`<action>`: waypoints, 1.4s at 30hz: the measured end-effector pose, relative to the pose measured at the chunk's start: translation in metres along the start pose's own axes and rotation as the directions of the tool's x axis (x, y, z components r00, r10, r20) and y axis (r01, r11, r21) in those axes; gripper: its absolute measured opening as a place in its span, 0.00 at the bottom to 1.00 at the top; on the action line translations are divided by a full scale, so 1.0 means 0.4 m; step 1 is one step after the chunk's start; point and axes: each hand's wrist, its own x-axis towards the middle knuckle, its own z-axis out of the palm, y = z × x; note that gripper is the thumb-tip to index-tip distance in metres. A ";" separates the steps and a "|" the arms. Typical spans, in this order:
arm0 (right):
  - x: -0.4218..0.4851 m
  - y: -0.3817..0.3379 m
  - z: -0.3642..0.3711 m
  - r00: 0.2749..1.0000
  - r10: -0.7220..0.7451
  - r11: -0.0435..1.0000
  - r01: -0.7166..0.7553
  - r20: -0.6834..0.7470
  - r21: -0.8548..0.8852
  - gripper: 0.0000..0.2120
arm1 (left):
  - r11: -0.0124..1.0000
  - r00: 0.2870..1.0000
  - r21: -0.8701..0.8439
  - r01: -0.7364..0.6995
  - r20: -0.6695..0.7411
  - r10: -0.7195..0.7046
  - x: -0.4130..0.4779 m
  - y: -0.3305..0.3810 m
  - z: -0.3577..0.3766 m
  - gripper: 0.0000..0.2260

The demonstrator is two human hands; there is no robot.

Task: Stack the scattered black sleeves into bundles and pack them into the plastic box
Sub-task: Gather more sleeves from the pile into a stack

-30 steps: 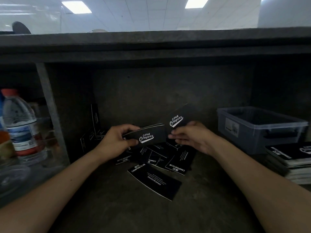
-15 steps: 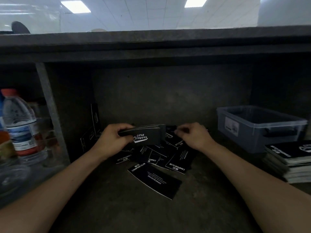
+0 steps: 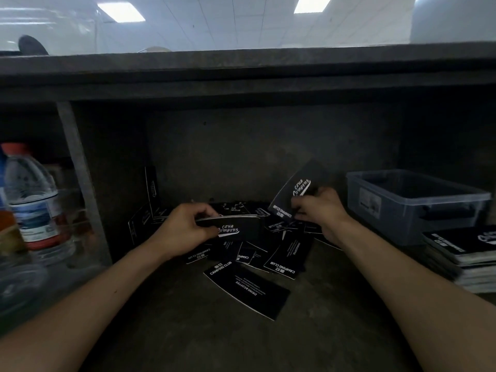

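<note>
My left hand [image 3: 182,229] grips a small bundle of flat black sleeves [image 3: 236,228] with white "Club Camping" lettering, held level above the shelf. My right hand [image 3: 319,210] pinches a single black sleeve [image 3: 298,191], tilted up and raised to the right of the bundle. Several loose black sleeves [image 3: 287,257] lie scattered on the dark shelf below both hands, and one larger-looking sleeve [image 3: 249,289] lies nearest to me. The grey translucent plastic box [image 3: 413,202] stands at the right, its inside dark.
A stack of bundled black sleeves [image 3: 467,253] lies in front of the box at the right edge. A water bottle [image 3: 32,202] with a red cap stands behind a metal post [image 3: 80,181] at the left. A few sleeves [image 3: 151,189] lean against the back left corner.
My right hand reached down into the pile and has come up holding a fresh sleeve, tilted to the right of the bundle. The left hand has kept the bundle nearly still.
</note>
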 end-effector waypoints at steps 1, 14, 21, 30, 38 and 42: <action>-0.008 -0.007 0.004 1.000 -0.005 0.997 0.004 0.018 0.073 0.16 | 1.000 1.000 0.011 0.000 -0.006 0.000 0.001 -0.004 -0.002 0.11; 0.000 -0.007 0.022 0.999 -0.016 0.965 0.028 -0.048 0.261 0.19 | 0.997 0.997 -0.026 -0.076 0.006 0.076 -0.006 0.012 0.007 0.15; -0.017 -0.021 0.017 0.992 -0.098 0.929 0.121 -0.084 0.349 0.22 | 0.996 0.998 -0.066 -0.058 -0.013 0.057 0.004 0.002 0.010 0.14; -0.042 -0.003 0.054 0.893 0.164 0.754 -0.387 0.419 0.530 0.25 | 0.975 0.998 -0.212 -0.067 -0.022 0.064 -0.001 0.003 0.014 0.23; -0.027 0.011 0.034 0.936 0.173 0.929 -0.258 0.306 0.265 0.15 | 0.972 0.990 -0.205 -0.118 -0.096 0.100 0.001 0.014 0.014 0.15; -0.010 0.047 0.031 0.946 -0.161 0.832 0.283 0.282 -0.476 0.18 | 0.991 0.983 -0.098 -0.092 -0.169 0.074 0.009 0.008 -0.021 0.14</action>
